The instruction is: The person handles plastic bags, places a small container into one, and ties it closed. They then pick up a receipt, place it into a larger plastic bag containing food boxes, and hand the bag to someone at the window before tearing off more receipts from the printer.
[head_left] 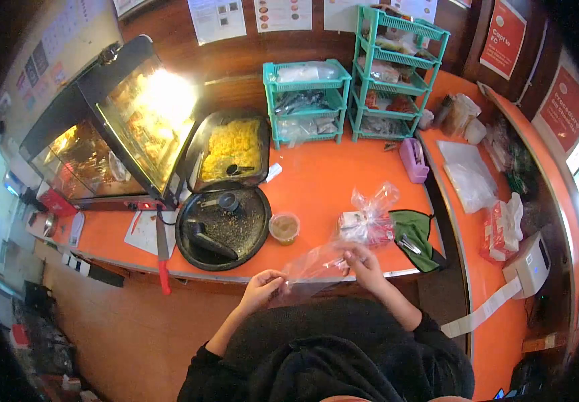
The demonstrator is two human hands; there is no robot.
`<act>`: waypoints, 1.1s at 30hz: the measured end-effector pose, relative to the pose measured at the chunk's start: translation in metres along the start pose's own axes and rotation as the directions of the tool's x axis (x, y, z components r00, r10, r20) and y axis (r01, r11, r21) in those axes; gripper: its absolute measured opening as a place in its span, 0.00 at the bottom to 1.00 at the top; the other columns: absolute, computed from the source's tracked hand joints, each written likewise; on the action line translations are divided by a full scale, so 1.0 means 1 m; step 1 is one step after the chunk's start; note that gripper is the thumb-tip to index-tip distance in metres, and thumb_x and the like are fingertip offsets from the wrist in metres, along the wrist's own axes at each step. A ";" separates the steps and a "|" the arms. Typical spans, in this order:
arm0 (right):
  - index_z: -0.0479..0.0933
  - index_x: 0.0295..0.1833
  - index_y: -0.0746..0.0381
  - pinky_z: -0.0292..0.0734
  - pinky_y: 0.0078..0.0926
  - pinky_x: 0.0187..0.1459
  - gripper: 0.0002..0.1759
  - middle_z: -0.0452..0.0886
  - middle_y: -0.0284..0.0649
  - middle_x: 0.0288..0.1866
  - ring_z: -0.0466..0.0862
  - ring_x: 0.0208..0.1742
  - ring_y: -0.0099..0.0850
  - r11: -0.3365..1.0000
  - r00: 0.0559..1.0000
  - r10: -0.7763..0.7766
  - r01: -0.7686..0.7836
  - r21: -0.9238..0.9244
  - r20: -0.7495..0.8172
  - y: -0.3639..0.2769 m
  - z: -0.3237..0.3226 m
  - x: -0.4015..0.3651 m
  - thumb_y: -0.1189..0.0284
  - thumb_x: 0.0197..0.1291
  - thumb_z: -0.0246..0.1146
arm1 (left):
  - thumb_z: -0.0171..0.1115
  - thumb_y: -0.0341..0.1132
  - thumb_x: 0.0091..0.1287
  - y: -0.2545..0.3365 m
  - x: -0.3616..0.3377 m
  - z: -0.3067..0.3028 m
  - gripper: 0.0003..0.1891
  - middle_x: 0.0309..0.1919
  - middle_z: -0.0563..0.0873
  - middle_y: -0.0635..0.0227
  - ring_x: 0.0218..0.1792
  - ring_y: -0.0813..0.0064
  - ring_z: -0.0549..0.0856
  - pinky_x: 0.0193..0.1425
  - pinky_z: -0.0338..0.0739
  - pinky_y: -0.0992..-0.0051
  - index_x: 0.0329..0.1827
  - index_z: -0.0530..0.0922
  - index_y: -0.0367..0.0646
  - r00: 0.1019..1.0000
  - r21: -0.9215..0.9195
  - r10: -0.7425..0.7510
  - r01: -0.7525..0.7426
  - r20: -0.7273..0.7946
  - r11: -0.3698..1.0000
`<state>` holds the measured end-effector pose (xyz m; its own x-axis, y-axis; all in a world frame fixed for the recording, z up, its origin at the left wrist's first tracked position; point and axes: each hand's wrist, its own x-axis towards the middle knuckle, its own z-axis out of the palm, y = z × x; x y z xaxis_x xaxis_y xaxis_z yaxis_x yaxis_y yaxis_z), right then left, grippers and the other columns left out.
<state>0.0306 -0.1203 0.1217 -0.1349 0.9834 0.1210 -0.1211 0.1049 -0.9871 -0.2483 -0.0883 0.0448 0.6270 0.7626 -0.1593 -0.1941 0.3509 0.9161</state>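
A clear plastic bag (313, 268) is stretched between my hands at the front edge of the orange counter. My left hand (265, 289) pinches its left end, and my right hand (363, 264) has its fingers closed on the right end. Just beyond the bag, a round tub with brown contents (284, 228) stands on the counter. A knotted clear bag (378, 216) with red and white packs in it lies past my right hand, beside a green cloth (412, 234) with a metal tool on it.
A black round tray (223, 251) holds a dark scoop. Behind it is a tray of yellow rice (263, 179). A lit food warmer (98, 134) and red-handled knife (163, 268) are left; green racks (308, 138), a purple tape dispenser (415, 162) and label printer (531, 268) stand elsewhere.
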 end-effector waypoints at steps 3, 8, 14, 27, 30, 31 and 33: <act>0.70 0.53 0.63 0.72 0.16 0.31 0.15 0.75 0.33 0.44 0.78 0.40 0.22 0.998 0.998 -0.026 0.029 -0.059 0.056 -0.001 -0.004 0.003 0.68 0.66 0.47 | 0.52 0.28 0.64 0.018 -0.002 0.017 0.24 0.35 0.80 0.64 0.31 0.79 0.79 0.33 0.74 0.80 0.64 0.58 0.42 0.992 -0.176 0.056 -0.075 -0.111 0.982; 0.72 0.50 0.63 0.71 0.27 0.37 0.18 0.76 0.40 0.43 0.77 0.38 0.28 0.835 0.942 -0.269 0.122 -0.537 -0.203 0.006 -0.008 0.028 0.69 0.54 0.61 | 0.54 0.25 0.62 0.010 0.000 0.008 0.32 0.32 0.78 0.64 0.30 0.79 0.78 0.34 0.74 0.80 0.68 0.49 0.44 0.968 -0.057 0.159 -0.173 -0.196 0.983; 0.77 0.34 0.60 0.66 0.37 0.42 0.15 0.79 0.39 0.33 0.78 0.36 0.35 0.588 0.979 -0.105 0.204 -0.783 0.176 0.004 0.039 0.037 0.62 0.42 0.67 | 0.59 0.24 0.59 0.010 0.014 0.030 0.37 0.39 0.77 0.61 0.36 0.78 0.80 0.39 0.75 0.79 0.68 0.47 0.38 0.895 0.211 0.330 -0.275 -0.301 0.938; 0.80 0.30 0.56 0.68 0.34 0.35 0.07 0.80 0.35 0.25 0.79 0.32 0.34 0.496 0.926 -0.178 0.378 -0.782 0.334 0.016 0.038 0.010 0.66 0.47 0.63 | 0.57 0.24 0.60 0.012 0.000 0.046 0.41 0.36 0.80 0.59 0.37 0.77 0.81 0.41 0.75 0.80 0.69 0.38 0.44 0.978 0.124 0.146 -0.128 -0.151 0.984; 0.79 0.30 0.57 0.69 0.33 0.35 0.08 0.80 0.37 0.26 0.79 0.32 0.35 0.444 0.974 -0.095 0.225 -0.868 0.205 0.016 0.038 0.012 0.65 0.47 0.63 | 0.55 0.23 0.61 0.017 -0.009 0.049 0.39 0.34 0.80 0.61 0.36 0.78 0.80 0.39 0.74 0.81 0.69 0.41 0.50 0.975 -0.153 0.176 -0.196 -0.140 0.969; 0.79 0.30 0.58 0.69 0.33 0.36 0.08 0.80 0.38 0.26 0.79 0.34 0.35 0.476 0.985 -0.064 0.174 -0.862 0.163 0.015 0.038 0.014 0.65 0.48 0.63 | 0.54 0.23 0.61 0.021 -0.011 0.048 0.38 0.34 0.79 0.62 0.35 0.79 0.80 0.38 0.74 0.81 0.69 0.41 0.51 0.978 -0.243 0.176 -0.198 -0.109 0.950; 0.79 0.31 0.58 0.70 0.33 0.39 0.08 0.80 0.40 0.26 0.79 0.36 0.34 0.536 0.996 -0.003 0.073 -0.841 0.085 0.016 0.040 0.014 0.65 0.50 0.61 | 0.51 0.24 0.63 0.008 -0.007 0.039 0.35 0.33 0.78 0.66 0.30 0.81 0.76 0.37 0.72 0.82 0.69 0.43 0.55 0.986 -0.391 0.155 -0.168 -0.064 0.905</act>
<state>-0.0131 -0.1103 0.1115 -0.2173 0.9670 0.1327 0.7520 0.2525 -0.6088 -0.2246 -0.1117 0.0676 0.5394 0.8412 -0.0383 -0.5761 0.4017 0.7119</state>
